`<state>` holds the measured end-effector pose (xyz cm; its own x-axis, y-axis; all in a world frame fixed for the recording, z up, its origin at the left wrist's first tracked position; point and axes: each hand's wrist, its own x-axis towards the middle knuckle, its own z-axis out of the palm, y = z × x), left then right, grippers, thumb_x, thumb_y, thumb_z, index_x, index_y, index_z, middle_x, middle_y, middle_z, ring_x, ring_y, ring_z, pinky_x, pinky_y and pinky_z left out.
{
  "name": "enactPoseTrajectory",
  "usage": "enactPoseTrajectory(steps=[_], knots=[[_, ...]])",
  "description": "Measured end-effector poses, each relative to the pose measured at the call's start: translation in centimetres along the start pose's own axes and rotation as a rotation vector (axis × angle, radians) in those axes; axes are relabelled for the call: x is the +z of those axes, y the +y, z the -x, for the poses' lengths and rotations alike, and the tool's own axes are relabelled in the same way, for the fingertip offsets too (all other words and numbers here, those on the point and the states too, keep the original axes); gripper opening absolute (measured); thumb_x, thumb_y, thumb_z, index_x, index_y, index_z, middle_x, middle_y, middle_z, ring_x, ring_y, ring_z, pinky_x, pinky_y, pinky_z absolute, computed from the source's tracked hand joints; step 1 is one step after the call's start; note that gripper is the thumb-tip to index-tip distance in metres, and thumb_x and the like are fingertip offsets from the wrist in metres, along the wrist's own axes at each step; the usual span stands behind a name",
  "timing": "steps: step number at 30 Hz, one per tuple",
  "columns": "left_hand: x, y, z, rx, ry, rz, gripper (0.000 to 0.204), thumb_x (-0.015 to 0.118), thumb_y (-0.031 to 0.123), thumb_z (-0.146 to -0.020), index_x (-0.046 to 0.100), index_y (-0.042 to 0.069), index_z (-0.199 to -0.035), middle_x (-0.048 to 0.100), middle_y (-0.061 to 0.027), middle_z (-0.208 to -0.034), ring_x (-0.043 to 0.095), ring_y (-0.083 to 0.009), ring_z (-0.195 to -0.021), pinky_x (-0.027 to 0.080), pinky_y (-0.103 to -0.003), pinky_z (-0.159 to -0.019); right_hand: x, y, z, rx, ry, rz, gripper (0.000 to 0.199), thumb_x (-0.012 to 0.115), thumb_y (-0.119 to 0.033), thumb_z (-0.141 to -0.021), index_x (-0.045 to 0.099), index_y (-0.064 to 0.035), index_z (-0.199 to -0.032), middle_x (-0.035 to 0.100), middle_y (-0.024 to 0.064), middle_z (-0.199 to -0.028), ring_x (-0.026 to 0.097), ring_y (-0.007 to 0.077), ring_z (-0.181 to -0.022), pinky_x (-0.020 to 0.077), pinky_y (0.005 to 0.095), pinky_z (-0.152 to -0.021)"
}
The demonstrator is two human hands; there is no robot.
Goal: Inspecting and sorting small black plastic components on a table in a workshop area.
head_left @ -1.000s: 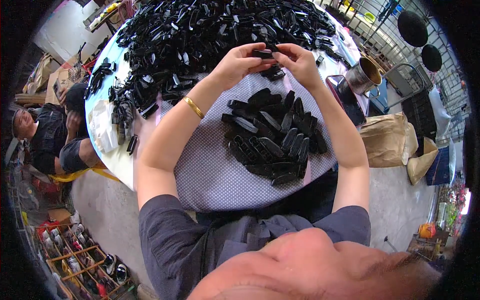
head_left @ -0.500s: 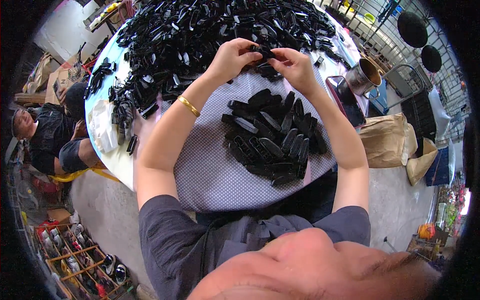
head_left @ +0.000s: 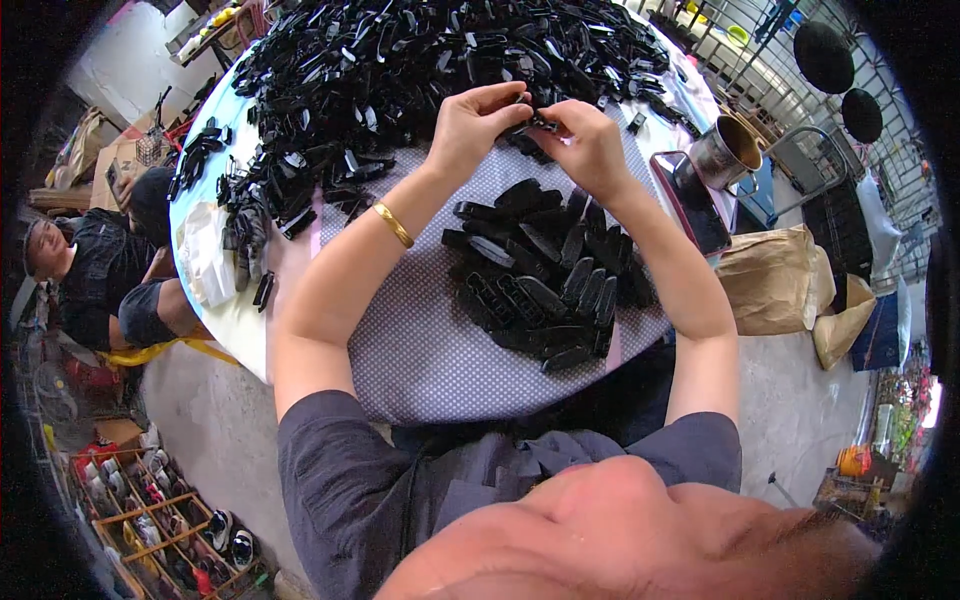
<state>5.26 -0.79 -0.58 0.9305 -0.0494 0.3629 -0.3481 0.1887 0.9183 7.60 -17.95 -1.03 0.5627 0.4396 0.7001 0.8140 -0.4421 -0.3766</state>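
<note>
Between my two hands is a small black plastic piece [head_left: 538, 123], partly hidden by the fingers. My left hand [head_left: 478, 120] pinches it from the left, and my right hand [head_left: 588, 143] grips it from the right with thumb and forefinger. Behind the hands spreads a large heap of loose black plastic pieces [head_left: 400, 60]. Nearer to me, on the dotted cloth [head_left: 400, 350], lies a smaller pile of long, rounded black plastic pieces [head_left: 545, 270], some with openings in their undersides.
On the table's right stand a metal cup [head_left: 728, 152] and a dark flat device with a red edge [head_left: 690, 200]. Brown paper bags [head_left: 770, 280] sit beyond that edge. A seated person [head_left: 100, 270] is at the left, above a shoe rack [head_left: 150, 520].
Both hands have drawn slightly nearer to me and turned a little. The black piece stays between the fingers, and the near pile looks unchanged.
</note>
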Motion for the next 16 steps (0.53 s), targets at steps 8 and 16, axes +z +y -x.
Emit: enactPoseTrajectory(steps=[8, 16], knots=[[-0.6, 1.3, -0.2, -0.100, -0.185, 0.069, 0.026, 0.055, 0.007, -0.085, 0.057, -0.001, -0.109, 0.061, -0.0109, -0.102, 0.056, -0.0143, -0.093, 0.044, -0.025, -0.085, 0.0, -0.8, -0.2, 0.347, -0.192, -0.523, 0.023, 0.069, -0.014, -0.075, 0.062, 0.0012, -0.092, 0.060, 0.0032, -0.077, 0.051, 0.0068, -0.067, 0.0434, 0.0221, -0.064], [-0.2, 1.2, 0.0, -0.010, -0.224, 0.063, 0.022, 0.054, 0.006, -0.085, 0.060, -0.002, -0.104, 0.062, -0.0100, -0.100, 0.056, -0.0164, -0.093, 0.043, -0.027, -0.087, 0.1, -1.9, 0.5, 0.203, -0.075, -0.247, 0.016, 0.065, -0.012, -0.078, 0.065, -0.0038, -0.092, 0.063, 0.0056, -0.080, 0.054, 0.0051, -0.072, 0.0433, 0.0195, -0.065]])
